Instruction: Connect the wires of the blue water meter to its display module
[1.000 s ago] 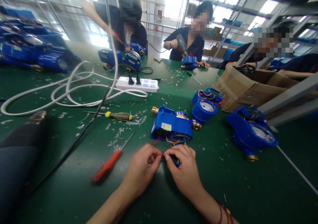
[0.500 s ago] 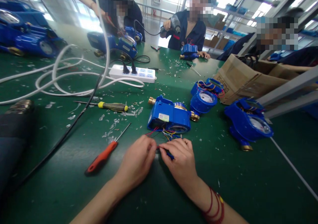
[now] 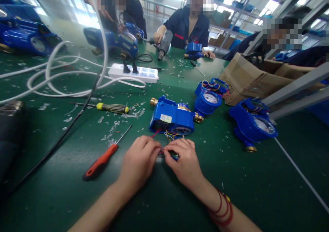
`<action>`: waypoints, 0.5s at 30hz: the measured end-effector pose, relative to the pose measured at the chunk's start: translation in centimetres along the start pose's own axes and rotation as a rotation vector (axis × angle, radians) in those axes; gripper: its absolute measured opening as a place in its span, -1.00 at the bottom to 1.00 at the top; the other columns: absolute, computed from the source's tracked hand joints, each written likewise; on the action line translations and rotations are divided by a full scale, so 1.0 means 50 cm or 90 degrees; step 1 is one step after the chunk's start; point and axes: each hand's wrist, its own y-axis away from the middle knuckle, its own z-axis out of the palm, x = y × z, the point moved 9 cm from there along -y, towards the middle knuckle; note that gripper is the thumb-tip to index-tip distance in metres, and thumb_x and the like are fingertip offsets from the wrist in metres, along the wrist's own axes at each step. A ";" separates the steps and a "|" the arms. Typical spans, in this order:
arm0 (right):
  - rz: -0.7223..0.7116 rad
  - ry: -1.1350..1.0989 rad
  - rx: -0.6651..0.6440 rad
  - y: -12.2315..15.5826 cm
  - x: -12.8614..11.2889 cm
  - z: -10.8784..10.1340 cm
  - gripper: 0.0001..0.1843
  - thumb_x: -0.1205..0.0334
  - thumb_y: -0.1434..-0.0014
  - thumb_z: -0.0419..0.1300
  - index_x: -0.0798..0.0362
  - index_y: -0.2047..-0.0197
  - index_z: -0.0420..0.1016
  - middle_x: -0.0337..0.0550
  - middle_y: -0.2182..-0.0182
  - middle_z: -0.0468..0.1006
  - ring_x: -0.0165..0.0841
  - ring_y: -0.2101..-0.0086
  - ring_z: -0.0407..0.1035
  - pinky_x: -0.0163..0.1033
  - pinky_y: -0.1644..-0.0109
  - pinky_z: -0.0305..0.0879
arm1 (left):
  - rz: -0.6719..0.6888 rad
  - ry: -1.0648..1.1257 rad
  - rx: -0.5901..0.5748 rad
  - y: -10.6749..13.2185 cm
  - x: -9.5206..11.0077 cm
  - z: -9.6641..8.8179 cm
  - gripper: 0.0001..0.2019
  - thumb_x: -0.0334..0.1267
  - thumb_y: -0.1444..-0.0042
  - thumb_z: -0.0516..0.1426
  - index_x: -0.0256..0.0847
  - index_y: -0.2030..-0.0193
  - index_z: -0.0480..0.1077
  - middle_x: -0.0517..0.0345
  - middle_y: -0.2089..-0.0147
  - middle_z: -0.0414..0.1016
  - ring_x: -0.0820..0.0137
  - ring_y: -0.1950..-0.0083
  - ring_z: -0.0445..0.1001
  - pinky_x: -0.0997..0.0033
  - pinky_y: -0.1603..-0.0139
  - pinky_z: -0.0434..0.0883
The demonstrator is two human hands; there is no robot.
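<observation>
Head view – label: a white sticker (image 3: 166, 118) sits on the near face of the blue meter (image 3: 172, 117); its print is too small to read.
Box print: dark lettering on the flap of the cardboard box (image 3: 244, 81) at the right, not legible.
Dials: two more blue meters, one (image 3: 209, 100) just behind the first and one (image 3: 253, 122) further right, show round faces; the figures cannot be read.
Wires: thin red, yellow and blue wires (image 3: 164, 134) run out of the near meter toward the person, down to the hands.
Left hand (image 3: 140, 160): fingertips pinched together on the wires, knuckles resting on the green table (image 3: 257, 191).
Right hand (image 3: 183, 161): fingers closed on the same wires, touching the left fingertips; red bracelets (image 3: 222, 208) circle the wrist.
Near left: an orange-handled screwdriver (image 3: 100, 163) lies beside the left hand; a yellow-and-black screwdriver (image 3: 111, 107) lies beyond it among pale scraps (image 3: 115, 125).
In the way: a black cable (image 3: 59, 141) and looped white cable (image 3: 64, 84) cross the left half, leading to a power strip (image 3: 133, 75).
Across the table: co-workers sit; one hand holds a power tool (image 3: 164, 47).
</observation>
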 end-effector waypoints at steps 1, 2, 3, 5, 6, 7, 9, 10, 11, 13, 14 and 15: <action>0.005 -0.006 0.005 0.000 0.002 -0.002 -0.91 0.40 -0.08 0.22 0.02 0.40 0.49 -0.29 0.40 0.51 -0.36 0.28 0.35 -0.16 0.09 -0.01 | 0.045 -0.036 0.030 0.002 0.012 -0.008 -0.89 -0.33 -0.17 0.02 -0.23 0.26 0.36 0.09 0.27 0.34 0.35 0.21 0.31 0.34 0.21 0.29; 0.009 -0.012 0.010 0.000 0.004 -0.004 -0.90 0.41 -0.07 0.23 0.02 0.41 0.49 -0.29 0.40 0.51 -0.36 0.28 0.35 -0.17 0.09 -0.01 | 0.085 -0.067 0.057 0.005 0.023 -0.014 -0.89 -0.33 -0.16 0.03 -0.22 0.25 0.37 0.09 0.27 0.34 0.36 0.23 0.30 0.36 0.23 0.29; 0.012 -0.016 0.012 0.000 0.005 -0.004 -0.90 0.42 -0.06 0.23 0.03 0.41 0.49 -0.30 0.41 0.51 -0.37 0.28 0.35 -0.17 0.09 -0.01 | 0.114 -0.088 0.074 0.008 0.031 -0.017 -0.90 -0.34 -0.15 0.05 -0.21 0.23 0.38 0.10 0.28 0.35 0.37 0.25 0.30 0.37 0.26 0.28; 0.013 -0.021 0.012 0.000 0.007 -0.003 -0.90 0.42 -0.05 0.24 0.03 0.42 0.49 -0.30 0.41 0.51 -0.37 0.29 0.35 -0.16 0.09 -0.01 | 0.148 -0.112 0.085 0.011 0.039 -0.018 -0.89 -0.34 -0.15 0.06 -0.20 0.22 0.39 0.11 0.29 0.36 0.38 0.29 0.29 0.38 0.29 0.27; 0.014 -0.022 0.011 0.000 0.007 -0.003 -0.90 0.43 -0.05 0.24 0.03 0.42 0.50 -0.30 0.42 0.51 -0.37 0.29 0.35 -0.16 0.09 -0.01 | 0.156 -0.118 0.084 0.011 0.040 -0.017 -0.89 -0.35 -0.15 0.06 -0.19 0.22 0.39 0.12 0.30 0.36 0.38 0.29 0.29 0.38 0.30 0.26; 0.016 -0.023 0.011 0.000 0.007 -0.003 -0.89 0.43 -0.05 0.24 0.04 0.43 0.50 -0.29 0.42 0.51 -0.37 0.29 0.35 -0.16 0.08 -0.01 | 0.161 -0.120 0.080 0.010 0.041 -0.015 -0.89 -0.35 -0.15 0.05 -0.19 0.23 0.40 0.12 0.31 0.37 0.37 0.30 0.28 0.38 0.31 0.25; 0.016 -0.024 0.010 -0.001 0.005 -0.004 -0.89 0.43 -0.05 0.23 0.04 0.44 0.50 -0.29 0.42 0.51 -0.36 0.30 0.35 -0.16 0.09 -0.02 | 0.162 -0.118 0.069 0.009 0.041 -0.012 -0.88 -0.35 -0.16 0.04 -0.20 0.23 0.40 0.11 0.31 0.38 0.37 0.30 0.28 0.37 0.31 0.24; 0.016 -0.024 0.011 -0.002 0.003 -0.005 -0.89 0.43 -0.05 0.23 0.04 0.44 0.50 -0.28 0.43 0.51 -0.36 0.30 0.34 -0.16 0.10 -0.01 | 0.161 -0.115 0.064 0.009 0.042 -0.010 -0.88 -0.35 -0.17 0.04 -0.21 0.23 0.40 0.11 0.32 0.38 0.37 0.30 0.28 0.36 0.31 0.24; 0.016 -0.023 0.010 -0.003 0.000 -0.006 -0.89 0.43 -0.05 0.22 0.04 0.44 0.50 -0.28 0.43 0.51 -0.36 0.31 0.34 -0.16 0.10 -0.01 | 0.159 -0.109 0.058 0.010 0.042 -0.007 -0.87 -0.35 -0.17 0.03 -0.21 0.24 0.40 0.11 0.32 0.38 0.37 0.30 0.29 0.36 0.31 0.25; 0.017 -0.023 0.014 -0.002 -0.003 -0.004 -0.87 0.43 -0.04 0.21 0.02 0.44 0.50 -0.28 0.44 0.51 -0.36 0.32 0.34 -0.16 0.13 -0.01 | 0.148 -0.087 0.050 0.014 0.041 -0.001 -0.86 -0.37 -0.17 0.02 -0.22 0.25 0.39 0.10 0.33 0.39 0.37 0.30 0.31 0.36 0.30 0.28; 0.018 -0.024 0.020 0.000 -0.003 -0.001 -0.86 0.45 -0.03 0.20 0.01 0.46 0.50 -0.28 0.46 0.51 -0.36 0.34 0.34 -0.17 0.14 -0.01 | 0.143 -0.072 0.050 0.016 0.039 0.002 -0.86 -0.39 -0.17 0.01 -0.22 0.25 0.39 0.10 0.33 0.38 0.37 0.30 0.32 0.36 0.29 0.30; 0.015 -0.026 0.031 0.001 -0.001 0.003 -0.85 0.45 -0.01 0.20 0.00 0.48 0.49 -0.30 0.48 0.50 -0.37 0.36 0.34 -0.17 0.17 -0.01 | 0.140 -0.057 0.054 0.018 0.035 0.005 -0.86 -0.40 -0.16 0.01 -0.22 0.25 0.38 0.10 0.33 0.38 0.38 0.30 0.34 0.38 0.28 0.33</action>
